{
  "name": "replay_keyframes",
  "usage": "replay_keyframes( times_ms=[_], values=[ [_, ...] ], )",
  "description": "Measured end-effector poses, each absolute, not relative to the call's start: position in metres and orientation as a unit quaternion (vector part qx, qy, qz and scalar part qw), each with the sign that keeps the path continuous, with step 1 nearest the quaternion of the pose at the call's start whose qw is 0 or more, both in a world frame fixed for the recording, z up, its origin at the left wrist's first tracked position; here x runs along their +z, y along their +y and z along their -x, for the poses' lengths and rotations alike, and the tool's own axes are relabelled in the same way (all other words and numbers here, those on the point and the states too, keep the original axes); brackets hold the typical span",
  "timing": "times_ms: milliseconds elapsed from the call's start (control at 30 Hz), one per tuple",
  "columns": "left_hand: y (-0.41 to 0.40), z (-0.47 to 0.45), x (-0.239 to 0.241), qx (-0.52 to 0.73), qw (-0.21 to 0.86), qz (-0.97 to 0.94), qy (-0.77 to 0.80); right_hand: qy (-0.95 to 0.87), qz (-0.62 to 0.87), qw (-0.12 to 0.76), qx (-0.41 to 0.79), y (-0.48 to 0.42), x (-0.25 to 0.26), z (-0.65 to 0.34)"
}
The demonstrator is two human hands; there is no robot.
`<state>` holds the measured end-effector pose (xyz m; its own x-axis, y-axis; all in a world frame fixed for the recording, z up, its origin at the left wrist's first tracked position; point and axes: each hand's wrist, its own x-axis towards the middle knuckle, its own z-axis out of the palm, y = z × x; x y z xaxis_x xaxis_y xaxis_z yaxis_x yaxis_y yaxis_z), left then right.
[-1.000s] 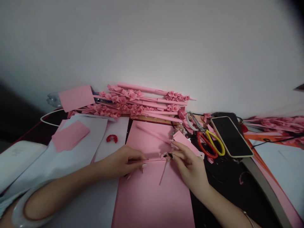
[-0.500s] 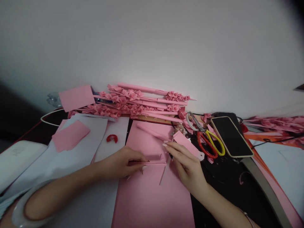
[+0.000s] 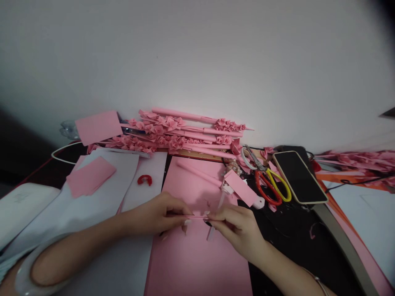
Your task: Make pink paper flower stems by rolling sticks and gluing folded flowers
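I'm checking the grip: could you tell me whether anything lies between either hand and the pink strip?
Nothing visible does: the left hand and the right hand both pinch the strip directly, over the pink sheet.

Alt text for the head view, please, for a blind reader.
The left hand and right hand pinch a pink paper strip over a pink sheet. Pink paper roses lie by the wall; scissors and a phone lie to the right.

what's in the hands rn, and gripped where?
Both hands pinch one thin pink paper strip above the pink sheet: left hand at its left end, right hand at its right end.
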<state>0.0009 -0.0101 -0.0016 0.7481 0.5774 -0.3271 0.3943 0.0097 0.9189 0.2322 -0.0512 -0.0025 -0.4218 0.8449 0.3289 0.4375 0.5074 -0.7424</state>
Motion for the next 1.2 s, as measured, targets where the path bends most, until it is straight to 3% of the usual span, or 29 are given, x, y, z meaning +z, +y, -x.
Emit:
replay_keyframes(
  times_ms=[400,567,733,933,1200],
  values=[
    [-0.010,0.000,-0.003,0.072,0.677,-0.651,0.337,-0.724,0.483,0.366,0.330,-0.055,-0.004,-0.235],
    [-0.009,0.000,-0.002,0.083,0.684,-0.641,0.338,-0.675,0.522,0.431,0.293,-0.051,-0.007,-0.244],
    [-0.008,-0.001,-0.002,0.085,0.692,-0.630,0.342,-0.727,0.480,0.409,0.273,-0.050,-0.003,-0.244],
    [-0.008,0.000,-0.003,0.079,0.686,-0.637,0.341,-0.765,0.421,0.337,0.351,-0.052,-0.003,-0.236],
    [-0.009,0.000,-0.003,0.078,0.657,-0.671,0.335,-0.620,0.457,0.351,0.533,-0.055,-0.011,-0.229]
  ],
)
